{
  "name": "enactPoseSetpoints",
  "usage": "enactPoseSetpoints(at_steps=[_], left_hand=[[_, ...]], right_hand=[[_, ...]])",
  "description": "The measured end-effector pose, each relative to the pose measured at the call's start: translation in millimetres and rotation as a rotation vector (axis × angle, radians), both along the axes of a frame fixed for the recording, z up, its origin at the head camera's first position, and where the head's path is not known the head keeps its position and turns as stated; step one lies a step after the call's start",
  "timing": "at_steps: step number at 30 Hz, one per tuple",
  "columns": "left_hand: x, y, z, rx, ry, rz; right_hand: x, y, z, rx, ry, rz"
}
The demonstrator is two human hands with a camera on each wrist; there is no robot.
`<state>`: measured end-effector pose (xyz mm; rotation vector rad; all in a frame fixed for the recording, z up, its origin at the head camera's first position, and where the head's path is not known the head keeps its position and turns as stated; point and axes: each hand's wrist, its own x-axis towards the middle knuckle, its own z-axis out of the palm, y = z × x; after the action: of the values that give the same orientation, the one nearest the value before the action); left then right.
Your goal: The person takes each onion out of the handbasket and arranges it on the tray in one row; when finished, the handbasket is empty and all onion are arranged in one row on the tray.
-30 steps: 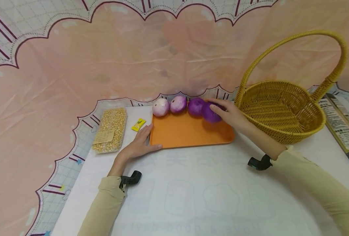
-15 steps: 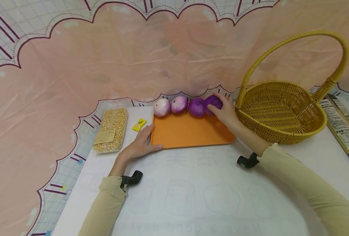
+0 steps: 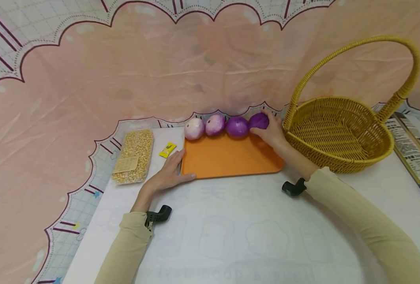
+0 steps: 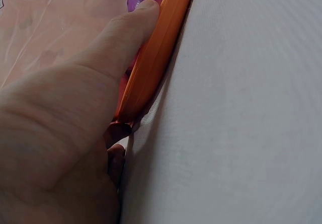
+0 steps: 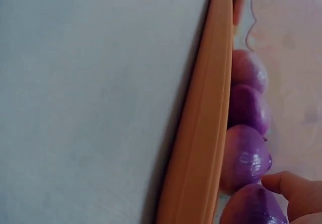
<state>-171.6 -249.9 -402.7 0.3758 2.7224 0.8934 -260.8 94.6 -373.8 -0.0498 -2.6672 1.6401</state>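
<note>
At the right end of a row of onions on the orange tray [image 3: 227,157], my right hand [image 3: 275,132] holds a dark purple onion [image 3: 258,120] between thumb and fingers. In the right wrist view the thumb [image 5: 287,183] reaches over this onion [image 5: 254,206]. To its left sit another purple onion [image 3: 237,127], a pale purple onion [image 3: 215,125] and a whitish onion [image 3: 194,129]. My left hand [image 3: 167,173] rests at the tray's near left corner, thumb on the front rim and fingers straight along the left side. In the left wrist view the thumb [image 4: 126,32] lies over the rim.
Left of the tray lie a pack of corn kernels [image 3: 133,156] and a small yellow packet [image 3: 167,150]. Close on the right stands a wicker basket [image 3: 338,156] with a tall handle. Beyond it lies a long printed package [image 3: 412,154]. A cloth hangs behind.
My right hand has shifted the rightmost onion back and to the right, into line with the others. The left hand has stayed at the tray corner.
</note>
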Motion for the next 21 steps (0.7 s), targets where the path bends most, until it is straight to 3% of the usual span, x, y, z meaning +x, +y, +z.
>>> enactPoseSetpoints(at_steps=[11,21], left_hand=[[-1.4,-0.9,-0.7,-0.009,-0.011,0.008],[-0.3,-0.2,0.2,-0.005,-0.011,0.007]], right_hand=[[-12.2,3.6,-8.1,0.125,0.035,0.014],[-16.7,2.9,-7.1,0.138,0.023,0.024]])
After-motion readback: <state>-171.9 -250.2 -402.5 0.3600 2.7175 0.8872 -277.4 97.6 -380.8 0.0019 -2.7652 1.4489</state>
